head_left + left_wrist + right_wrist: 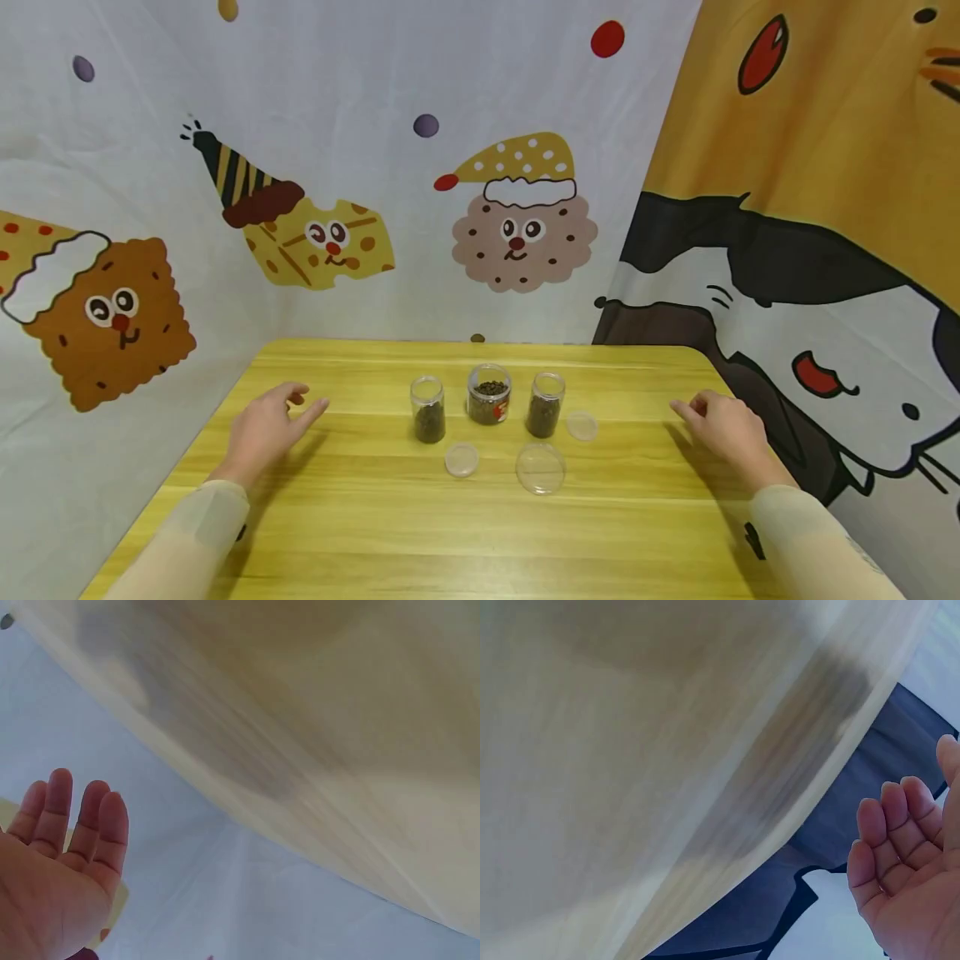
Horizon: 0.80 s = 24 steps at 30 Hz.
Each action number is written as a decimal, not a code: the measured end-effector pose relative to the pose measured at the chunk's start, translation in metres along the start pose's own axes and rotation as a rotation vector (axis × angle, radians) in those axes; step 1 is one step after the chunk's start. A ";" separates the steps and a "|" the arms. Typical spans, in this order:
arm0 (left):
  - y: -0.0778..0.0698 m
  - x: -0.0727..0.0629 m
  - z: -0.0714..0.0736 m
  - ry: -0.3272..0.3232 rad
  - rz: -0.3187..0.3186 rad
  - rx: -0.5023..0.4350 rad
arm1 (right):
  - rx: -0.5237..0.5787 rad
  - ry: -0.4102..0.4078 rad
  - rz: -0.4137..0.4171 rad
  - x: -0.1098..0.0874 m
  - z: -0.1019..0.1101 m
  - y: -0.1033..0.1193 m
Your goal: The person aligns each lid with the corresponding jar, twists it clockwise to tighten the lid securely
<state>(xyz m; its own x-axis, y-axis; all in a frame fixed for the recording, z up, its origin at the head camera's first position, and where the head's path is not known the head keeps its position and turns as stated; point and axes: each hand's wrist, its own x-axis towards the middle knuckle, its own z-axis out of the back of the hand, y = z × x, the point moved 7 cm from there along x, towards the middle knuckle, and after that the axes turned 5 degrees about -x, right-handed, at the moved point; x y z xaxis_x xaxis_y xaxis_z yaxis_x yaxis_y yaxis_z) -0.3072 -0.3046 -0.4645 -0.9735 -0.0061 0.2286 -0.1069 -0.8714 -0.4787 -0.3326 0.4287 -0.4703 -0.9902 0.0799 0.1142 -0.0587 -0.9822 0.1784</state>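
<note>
Three clear jars stand uncapped on the wooden table, each partly filled with dark granules: a slim left jar (429, 412), a wider middle jar (489, 397) with a red mark, and a slim right jar (545, 407). Around them lie a large clear lid (540, 468), a small lid (461, 459) and another small lid (582, 426). My left hand (264, 432) hovers over the table's left side, holding nothing, its fingers relaxed in the left wrist view. Over the right side, apart from the jars, my right hand (726, 433) is likewise bare, fingers loosely bent.
The yellow wood-grain table (375, 533) has rounded far corners. Behind it hangs a white cloth (360, 100) printed with cartoon biscuits and cheese. A cartoon-cat cloth (840, 183) covers the right side.
</note>
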 end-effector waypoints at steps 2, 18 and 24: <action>-0.006 0.000 0.001 0.003 0.000 -0.011 | 0.006 -0.001 -0.003 -0.001 0.003 0.002; -0.045 -0.010 -0.011 0.016 -0.010 -0.157 | 0.056 -0.042 0.086 -0.010 0.010 0.030; -0.050 -0.016 -0.017 0.022 -0.008 -0.220 | 0.074 -0.078 0.142 -0.019 0.014 0.051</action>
<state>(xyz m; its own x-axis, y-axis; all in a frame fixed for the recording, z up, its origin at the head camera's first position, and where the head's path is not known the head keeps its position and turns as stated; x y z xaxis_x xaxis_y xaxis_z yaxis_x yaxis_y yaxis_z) -0.2901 -0.2524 -0.4584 -0.9764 0.0129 0.2155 -0.1535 -0.7436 -0.6508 -0.3146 0.3798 -0.4494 -0.9748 -0.0430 0.2187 0.0934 -0.9697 0.2258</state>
